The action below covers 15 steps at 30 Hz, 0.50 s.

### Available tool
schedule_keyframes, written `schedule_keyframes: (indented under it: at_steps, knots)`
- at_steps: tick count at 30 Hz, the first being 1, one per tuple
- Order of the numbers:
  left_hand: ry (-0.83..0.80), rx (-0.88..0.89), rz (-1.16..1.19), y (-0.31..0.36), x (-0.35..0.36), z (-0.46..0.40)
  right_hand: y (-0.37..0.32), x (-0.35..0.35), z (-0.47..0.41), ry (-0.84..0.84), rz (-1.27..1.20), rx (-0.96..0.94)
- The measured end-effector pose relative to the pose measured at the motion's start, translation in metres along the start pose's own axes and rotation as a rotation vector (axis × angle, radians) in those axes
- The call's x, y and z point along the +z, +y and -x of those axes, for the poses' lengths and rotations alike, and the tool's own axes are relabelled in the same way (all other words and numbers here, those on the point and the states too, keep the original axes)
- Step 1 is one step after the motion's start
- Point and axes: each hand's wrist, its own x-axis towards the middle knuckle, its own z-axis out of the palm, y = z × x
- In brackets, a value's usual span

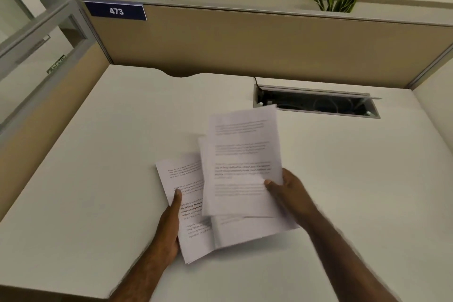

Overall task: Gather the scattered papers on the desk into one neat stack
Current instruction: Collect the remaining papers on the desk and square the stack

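While both hands close on printed papers over the white desk (98,154), the left hand (171,225) pinches the lower, tilted sheets (188,203), thumb on top, and the right hand (286,189) grips the blurred upper sheets (242,162) overlapping them.

From my seat the light looks dim, warm and even, with no glare on the desk (98,154). I see only soft shadows, under the papers (242,169) and along the partition's (269,44) base. Motion blur smears the right hand (286,191) and the top sheets; their print is unreadable. The wide lens bends the partition and desk edges toward the corners.
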Motion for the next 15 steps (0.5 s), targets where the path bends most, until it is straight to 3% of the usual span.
schedule_keyframes:
  at_steps: [4, 9, 12, 15]
  knots:
    - [0.004, -0.006, -0.038, 0.002, 0.010, 0.001, 0.003, 0.036, 0.001, -0.187, 0.219, 0.012]
    - [0.087, 0.041, -0.092, -0.003, 0.020, -0.003, 0.002, 0.052, -0.002, -0.309, 0.317, 0.004]
    - [0.088, 0.105, -0.126, -0.006, 0.030, -0.002, 0.005, 0.047, -0.004, -0.310, 0.336, -0.013]
    - [0.044, 0.213, -0.176, -0.004, 0.045, 0.003, 0.009, 0.032, -0.009, -0.206, 0.294, -0.037]
